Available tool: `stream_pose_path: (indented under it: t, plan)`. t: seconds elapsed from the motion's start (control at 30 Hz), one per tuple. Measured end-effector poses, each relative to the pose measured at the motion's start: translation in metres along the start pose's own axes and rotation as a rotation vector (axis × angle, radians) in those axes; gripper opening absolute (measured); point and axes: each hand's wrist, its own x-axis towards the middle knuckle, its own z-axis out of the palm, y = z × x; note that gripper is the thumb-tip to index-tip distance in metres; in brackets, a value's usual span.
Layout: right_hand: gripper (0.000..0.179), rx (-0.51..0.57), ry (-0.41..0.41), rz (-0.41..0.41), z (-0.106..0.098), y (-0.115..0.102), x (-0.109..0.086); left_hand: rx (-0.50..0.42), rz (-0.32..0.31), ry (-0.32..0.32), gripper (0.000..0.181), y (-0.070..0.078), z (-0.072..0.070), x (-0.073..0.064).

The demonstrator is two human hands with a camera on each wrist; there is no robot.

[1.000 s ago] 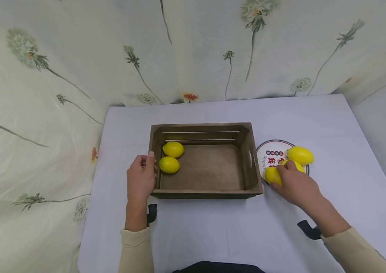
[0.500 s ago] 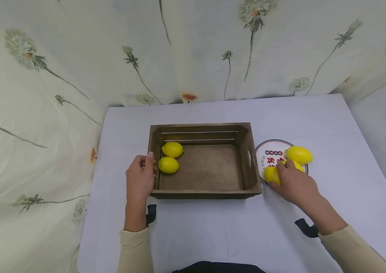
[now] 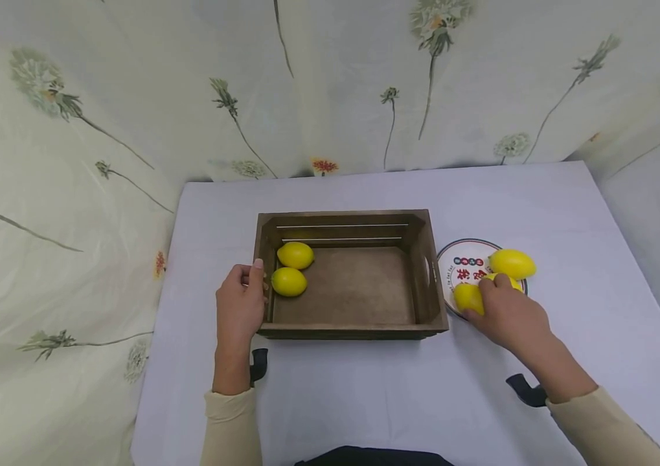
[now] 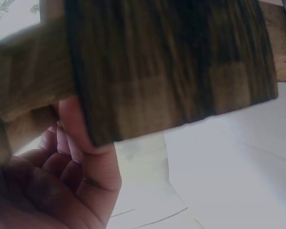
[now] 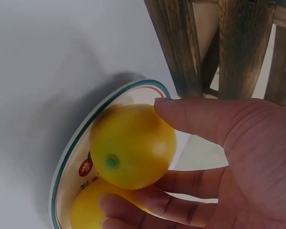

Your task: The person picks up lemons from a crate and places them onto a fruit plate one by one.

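A brown slatted wooden crate (image 3: 359, 329) stands mid-table with two lemons, an upper lemon (image 3: 295, 255) and a lower lemon (image 3: 289, 282), side by side at its left end. My left hand (image 3: 240, 303) grips the crate's left end; in the left wrist view its fingers (image 4: 97, 171) curl below a dark slat. On the right, my right hand (image 3: 513, 317) holds a lemon (image 5: 133, 145) between thumb and fingers, over a round plate (image 5: 66, 160). Another lemon (image 5: 93, 205) lies partly behind those fingers. A further lemon (image 3: 512, 264) sits at the plate's right edge.
White cloth covers the table (image 3: 330, 388). The plate (image 3: 451, 254) lies close against the crate's right end. A flower-printed curtain (image 3: 330, 84) hangs behind the table and at both sides. Black wrist mounts (image 3: 526, 390) stick out beside both forearms.
My right hand and its lemon have shifted very slightly to the right over the plate. The left hand, the crate and the other lemons look unchanged.
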Motion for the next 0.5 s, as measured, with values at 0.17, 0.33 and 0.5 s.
stream_pose_path:
  t: [0.17,0.33,0.5]
  plan:
    - [0.067,0.000,-0.001,0.007,-0.0026,0.0008,-0.0012,0.001,0.004,0.005,0.050,-0.0002,0.0004,0.0000]
    - [0.069,0.006,0.002,0.013,-0.0038,0.0019,-0.0023,0.004,0.011,0.006,0.052,0.0005,0.0004,-0.0005]
    - [0.071,0.011,0.008,0.023,-0.0072,0.0035,-0.0014,0.003,0.009,0.007,0.054,-0.0002,0.0002,-0.0008]
